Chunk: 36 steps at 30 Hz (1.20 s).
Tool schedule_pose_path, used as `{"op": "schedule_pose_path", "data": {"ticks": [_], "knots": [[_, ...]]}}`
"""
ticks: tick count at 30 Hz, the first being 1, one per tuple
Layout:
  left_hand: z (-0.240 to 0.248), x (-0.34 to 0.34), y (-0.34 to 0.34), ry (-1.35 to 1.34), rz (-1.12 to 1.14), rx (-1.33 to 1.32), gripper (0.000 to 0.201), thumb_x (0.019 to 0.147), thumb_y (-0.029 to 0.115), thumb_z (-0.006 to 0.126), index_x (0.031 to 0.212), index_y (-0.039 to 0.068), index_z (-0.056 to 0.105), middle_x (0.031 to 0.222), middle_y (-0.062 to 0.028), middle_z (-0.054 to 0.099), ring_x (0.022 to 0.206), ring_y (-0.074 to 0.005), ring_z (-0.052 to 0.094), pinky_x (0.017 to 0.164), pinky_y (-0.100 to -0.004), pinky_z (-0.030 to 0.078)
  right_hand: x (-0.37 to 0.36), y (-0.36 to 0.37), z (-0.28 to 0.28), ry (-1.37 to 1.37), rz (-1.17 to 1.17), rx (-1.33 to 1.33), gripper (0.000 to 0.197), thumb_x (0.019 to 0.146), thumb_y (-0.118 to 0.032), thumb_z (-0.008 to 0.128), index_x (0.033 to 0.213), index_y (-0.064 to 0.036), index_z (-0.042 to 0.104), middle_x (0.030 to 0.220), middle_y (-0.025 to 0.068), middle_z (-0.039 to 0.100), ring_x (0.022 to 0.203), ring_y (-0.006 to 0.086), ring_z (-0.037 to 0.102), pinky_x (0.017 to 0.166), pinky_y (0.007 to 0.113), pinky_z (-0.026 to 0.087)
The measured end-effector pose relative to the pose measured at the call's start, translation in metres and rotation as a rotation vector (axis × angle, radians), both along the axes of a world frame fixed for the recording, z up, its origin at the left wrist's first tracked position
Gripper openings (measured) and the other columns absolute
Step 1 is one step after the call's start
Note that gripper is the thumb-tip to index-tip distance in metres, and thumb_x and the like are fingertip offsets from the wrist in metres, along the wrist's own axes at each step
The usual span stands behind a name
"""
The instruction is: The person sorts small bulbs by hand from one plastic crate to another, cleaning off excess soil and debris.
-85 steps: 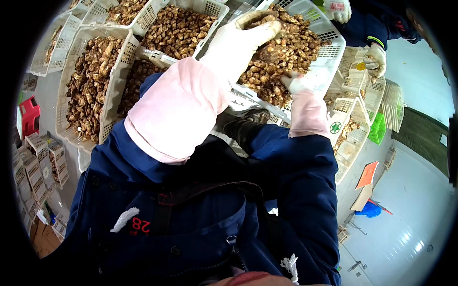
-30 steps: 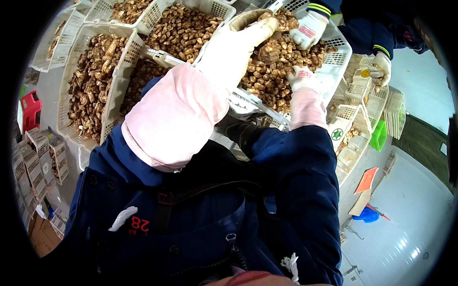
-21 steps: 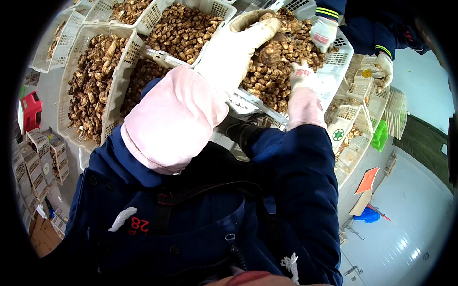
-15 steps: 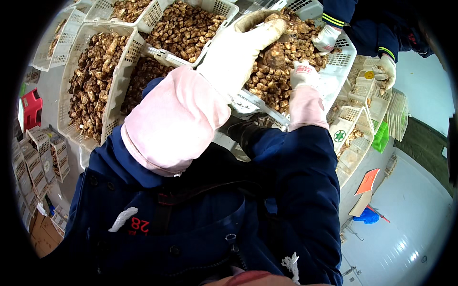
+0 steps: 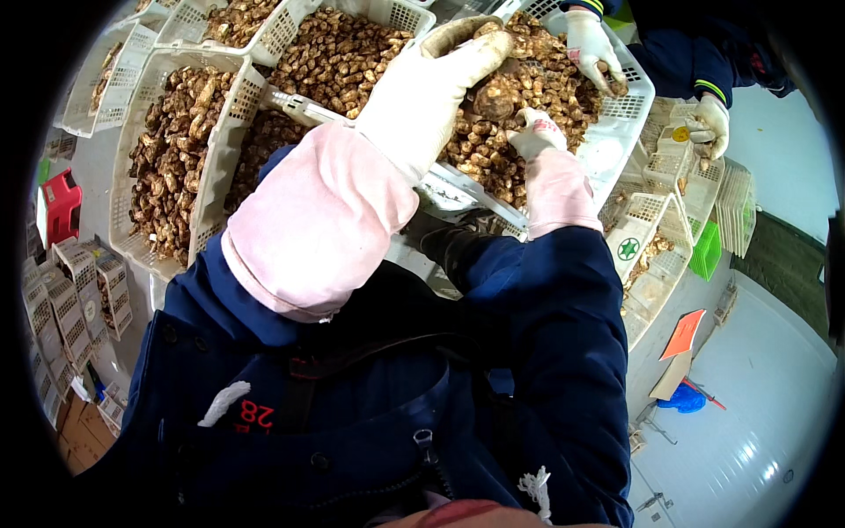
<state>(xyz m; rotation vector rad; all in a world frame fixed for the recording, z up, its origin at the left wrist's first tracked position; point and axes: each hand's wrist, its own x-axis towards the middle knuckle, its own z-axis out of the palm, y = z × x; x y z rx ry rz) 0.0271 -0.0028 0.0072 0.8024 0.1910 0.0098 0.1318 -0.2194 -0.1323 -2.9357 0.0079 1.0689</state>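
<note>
In front of me a white plastic crate [image 5: 607,154] holds many small brown and cream lumpy pieces [image 5: 480,150], like tubers or mushrooms; I cannot tell which. Over its left side, my left hand [image 5: 431,92] wears a cream glove soiled at the fingers. Its thumb and fingers curl toward each other; what lies between the tips I cannot make out. A larger round brown lump [image 5: 495,99] shows just beyond this hand. My right hand [image 5: 539,134], gloved with a pink cuff, is low over the pieces, its fingers bent together; their tips are partly hidden.
Opposite, a co-worker's gloved hand [image 5: 591,48] is at the crate's far right, fingers on a brown piece. Their other gloved hand [image 5: 709,128] is over smaller crates. More filled crates [image 5: 224,132] stand at left. A red stool [image 5: 62,207] is on the floor.
My right hand has moved a little left, its fingers drawn in. My left hand has shifted slightly left. The co-worker's nearer hand has come up off the pieces with a brown piece.
</note>
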Motion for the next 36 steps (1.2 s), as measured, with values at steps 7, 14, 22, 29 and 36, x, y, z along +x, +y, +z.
{"op": "schedule_pose_path", "data": {"ticks": [7,14,22,29,36], "knots": [[-0.009,0.006,-0.002,-0.016,0.055,0.093,0.041,0.086,0.019,0.073,0.12,-0.001,0.059,0.108,-0.005,0.065,0.098,-0.0096,0.06,0.087,-0.0217,0.048,-0.007,-0.02,0.006,-0.282,-0.849,1.223,0.043,0.096,-0.018,0.056,0.134,-0.0021,0.045,0.125,0.0143,0.057,0.11,0.0276,0.058,0.097,0.043,0.049],[-0.014,0.004,-0.004,-0.009,0.029,0.089,0.033,0.09,0.02,0.069,0.119,0.007,0.061,0.104,-0.0032,0.068,0.092,-0.0089,0.063,0.078,-0.0228,0.051,-0.054,0.007,0.091,0.146,-0.943,2.081,0.035,0.097,-0.027,0.052,0.123,-0.0044,0.049,0.109,0.0127,0.059,0.097,0.0262,0.059,0.085,0.045,0.053],[0.012,-0.016,-0.015,0.018,-0.012,0.015,0.038,0.089,0.02,0.069,0.121,0.003,0.06,0.108,-0.0027,0.065,0.096,-0.0094,0.06,0.09,-0.0225,0.046,-0.088,0.011,0.099,-0.109,-0.755,1.981,0.036,0.094,-0.011,0.054,0.128,-0.0025,0.048,0.115,0.0129,0.06,0.098,0.0245,0.06,0.086,0.042,0.052],[0.016,-0.016,-0.013,-0.037,0.009,0.012,0.036,0.09,0.019,0.067,0.122,0.002,0.06,0.108,-0.0029,0.065,0.096,-0.0087,0.06,0.086,-0.0223,0.048,-0.082,0.03,0.092,-0.008,-0.739,2.058,0.043,0.095,-0.013,0.055,0.135,-0.0044,0.041,0.116,0.0114,0.06,0.104,0.0246,0.06,0.092,0.046,0.052],[0.019,-0.017,0.0,0.007,0.033,0.005,0.034,0.09,0.021,0.068,0.119,0.004,0.061,0.104,-0.0028,0.067,0.093,-0.0091,0.061,0.079,-0.0209,0.049,-0.076,0.039,0.085,-0.191,-0.763,1.849,0.035,0.093,-0.003,0.053,0.127,-0.0052,0.048,0.113,0.01,0.061,0.099,0.0238,0.062,0.087,0.042,0.054]]}}
